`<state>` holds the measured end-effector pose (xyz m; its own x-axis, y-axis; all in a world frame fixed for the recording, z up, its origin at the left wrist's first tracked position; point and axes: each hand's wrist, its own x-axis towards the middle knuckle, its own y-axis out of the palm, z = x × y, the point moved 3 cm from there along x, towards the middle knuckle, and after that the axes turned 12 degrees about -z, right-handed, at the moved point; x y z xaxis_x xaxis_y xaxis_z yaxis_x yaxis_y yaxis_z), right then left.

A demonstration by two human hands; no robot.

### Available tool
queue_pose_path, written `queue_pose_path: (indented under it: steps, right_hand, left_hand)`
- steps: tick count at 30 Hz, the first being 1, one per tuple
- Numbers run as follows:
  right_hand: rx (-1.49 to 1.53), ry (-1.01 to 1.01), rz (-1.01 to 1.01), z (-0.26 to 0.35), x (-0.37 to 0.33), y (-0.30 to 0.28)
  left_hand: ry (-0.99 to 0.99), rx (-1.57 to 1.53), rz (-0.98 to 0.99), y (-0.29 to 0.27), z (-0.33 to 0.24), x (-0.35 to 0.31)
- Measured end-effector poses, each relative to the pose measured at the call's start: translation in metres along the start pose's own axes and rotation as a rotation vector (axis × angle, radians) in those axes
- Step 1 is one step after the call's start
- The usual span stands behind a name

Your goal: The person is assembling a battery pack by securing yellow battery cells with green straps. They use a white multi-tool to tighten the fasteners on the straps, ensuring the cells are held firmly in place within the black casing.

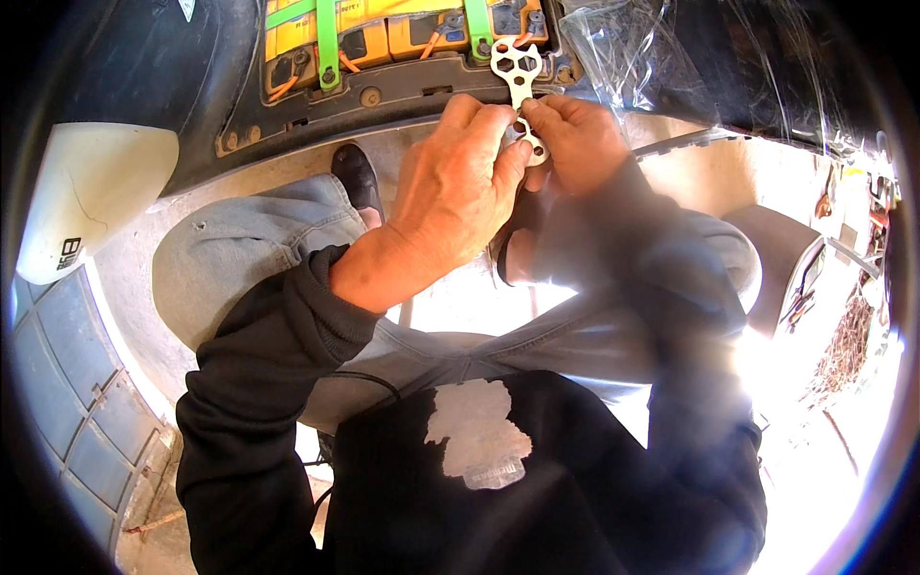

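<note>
A flat silver multi-hole spanner (517,69) stands between both hands, its wide head with several hexagonal holes pointing away from me. My left hand (450,182) pinches the spanner's lower part between thumb and fingers. From the other side, my right hand (580,139) grips its narrow middle, fingers closed. Just beyond the hands is a black tray (369,97) with orange-yellow batteries (374,40) in it. Bright green straps (327,43) cross over the batteries and are bolted at their ends. The spanner's head overlaps the tray's near edge in view; whether it touches anything I cannot tell.
Clear plastic film (632,53) covers the dark panel at the right of the batteries. A white rounded panel (96,192) stands at the left, above blue-grey tiles (81,355). A grey-brown box (774,264) and dry twigs (848,335) lie at the right. My bent knees flank the hands.
</note>
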<state>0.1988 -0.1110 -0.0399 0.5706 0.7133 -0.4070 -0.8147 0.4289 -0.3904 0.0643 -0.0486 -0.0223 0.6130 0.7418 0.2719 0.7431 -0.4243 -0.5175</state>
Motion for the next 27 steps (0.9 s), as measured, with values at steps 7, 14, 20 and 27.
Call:
queue_pose_path:
  steps: [7,14,20,27]
  right_hand:
    - [-0.045,-0.121,-0.144,-0.009,0.009,-0.001]
    - [-0.059,-0.104,-0.104,-0.01,0.012,-0.003]
    - [-0.167,-0.181,-0.202,-0.011,0.016,-0.008]
    - [-0.205,-0.14,-0.207,-0.007,0.016,-0.011]
  left_hand:
    - [0.054,0.031,-0.015,-0.001,0.002,0.005]
    - [0.033,0.019,0.008,-0.002,0.003,0.006]
    - [0.106,0.059,-0.016,0.002,0.006,0.007]
    - [0.068,0.149,0.034,0.002,0.006,0.011]
